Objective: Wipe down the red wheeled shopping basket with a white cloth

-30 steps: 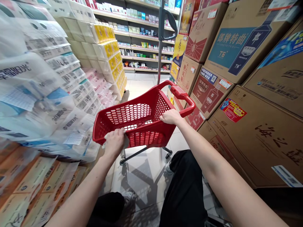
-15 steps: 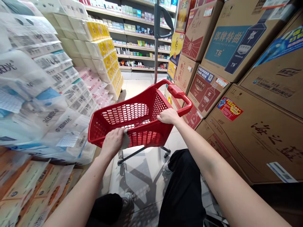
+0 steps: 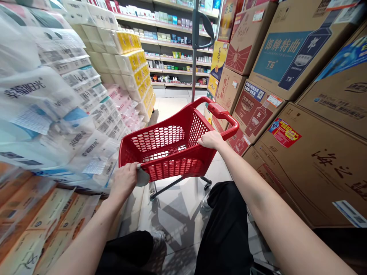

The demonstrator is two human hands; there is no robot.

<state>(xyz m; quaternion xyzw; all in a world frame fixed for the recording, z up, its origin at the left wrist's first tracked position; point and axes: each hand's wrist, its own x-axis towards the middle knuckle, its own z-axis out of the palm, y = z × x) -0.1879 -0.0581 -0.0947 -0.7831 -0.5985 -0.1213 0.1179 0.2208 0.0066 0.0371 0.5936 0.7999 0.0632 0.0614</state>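
**Red shopping cart [image 3: 169,152] among tan cartons [image 3: 312,168], store aisle.**
Cart sides patterned in rows of oval holes. Cartons carried teal panels [image 3: 275,53] and navy bottle graphics [image 3: 304,57]. Stacked tissue packs [image 3: 132,61] showed yellow bands; lower packs [image 3: 120,114] were pale pink. Floor tiles [image 3: 177,217] looked cream, the shorts [image 3: 226,233] black.

Tiled floor [image 3: 174,109]: stacked liquor cartons [image 3: 309,152], plastic-wrapped tissue packs [image 3: 57,107], wheeled red shopping cart [image 3: 183,168]. Rear shelving [image 3: 177,42]: rows of small packaged goods [image 3: 177,55].
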